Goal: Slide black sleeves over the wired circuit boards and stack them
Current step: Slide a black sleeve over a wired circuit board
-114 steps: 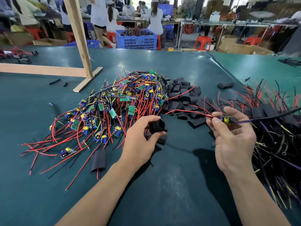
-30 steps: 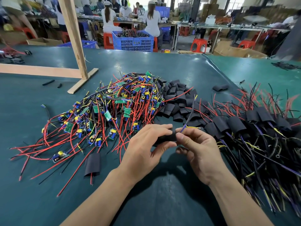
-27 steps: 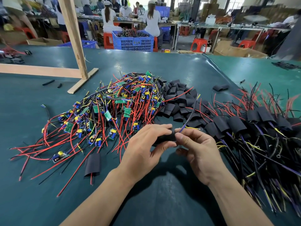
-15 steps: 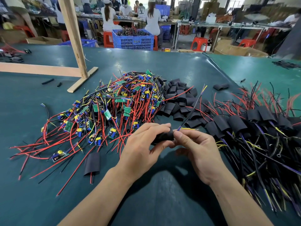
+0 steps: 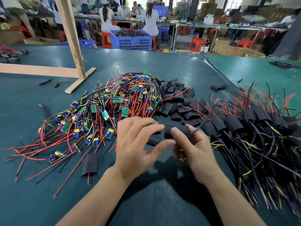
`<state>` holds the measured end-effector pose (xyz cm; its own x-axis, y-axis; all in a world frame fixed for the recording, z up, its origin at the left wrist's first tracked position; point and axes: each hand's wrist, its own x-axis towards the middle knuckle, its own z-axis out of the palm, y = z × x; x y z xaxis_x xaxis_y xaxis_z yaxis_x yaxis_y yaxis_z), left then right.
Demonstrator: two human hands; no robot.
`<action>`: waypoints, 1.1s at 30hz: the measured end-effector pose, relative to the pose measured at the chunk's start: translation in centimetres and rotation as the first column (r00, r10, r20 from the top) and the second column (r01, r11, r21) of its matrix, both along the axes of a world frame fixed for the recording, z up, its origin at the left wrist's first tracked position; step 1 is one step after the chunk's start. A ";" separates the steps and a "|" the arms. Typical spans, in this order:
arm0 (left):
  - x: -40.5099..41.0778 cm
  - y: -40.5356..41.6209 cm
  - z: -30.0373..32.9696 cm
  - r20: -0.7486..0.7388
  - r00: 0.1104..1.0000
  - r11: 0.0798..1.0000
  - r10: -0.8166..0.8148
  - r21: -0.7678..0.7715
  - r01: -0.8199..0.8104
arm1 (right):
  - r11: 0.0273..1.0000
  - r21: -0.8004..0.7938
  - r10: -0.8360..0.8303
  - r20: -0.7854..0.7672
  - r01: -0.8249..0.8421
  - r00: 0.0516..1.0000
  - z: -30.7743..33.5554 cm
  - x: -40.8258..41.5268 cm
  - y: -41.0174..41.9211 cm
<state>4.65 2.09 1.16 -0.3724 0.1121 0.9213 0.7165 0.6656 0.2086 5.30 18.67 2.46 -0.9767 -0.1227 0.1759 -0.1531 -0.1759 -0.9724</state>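
My right hand (image 5: 193, 152) pinches a black sleeve (image 5: 179, 128) between thumb and fingers above the table; purple and yellow wires stick out of its right end. My left hand (image 5: 136, 144) is beside it with fingers stretched out, fingertips at the sleeve's left end and thumb apart below. The board inside is hidden. A heap of bare wired circuit boards (image 5: 114, 103) lies ahead to the left. Empty black sleeves (image 5: 177, 98) are piled just right of it. Sleeved boards (image 5: 252, 124) with trailing wires lie stacked at the right.
One sleeve on a red wire (image 5: 90, 163) lies near my left wrist, another sleeve (image 5: 154, 140) under my hands. A wooden frame (image 5: 71, 38) stands at the back left. A stray sleeve (image 5: 218, 86) lies further back. People sit by a blue crate (image 5: 132, 40) beyond the table.
The sleeve has gone from both hands' grip to my right hand alone. My left thumb has come off it and the fingers have straightened. The wire tail has swung down to the right.
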 end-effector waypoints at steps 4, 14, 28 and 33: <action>0.5 0.5 -0.7 0.136 0.970 0.979 -0.203 0.062 0.196 | 0.994 -0.009 -0.109 -0.061 0.108 0.992 0.3 -0.2 0.8; 0.6 1.6 -0.8 0.482 0.639 0.765 -0.599 0.580 0.280 | 0.969 0.240 0.074 -0.069 -0.055 0.995 -1.0 0.0 -0.3; 0.3 1.4 -0.9 0.493 0.660 0.775 -0.567 0.590 0.225 | 0.912 0.103 -0.366 -0.229 0.397 0.902 0.3 -0.4 1.0; 0.5 1.3 -0.8 0.516 0.693 0.816 -0.504 0.547 0.185 | 0.726 -0.290 -0.606 0.161 0.624 0.779 1.8 -1.7 4.6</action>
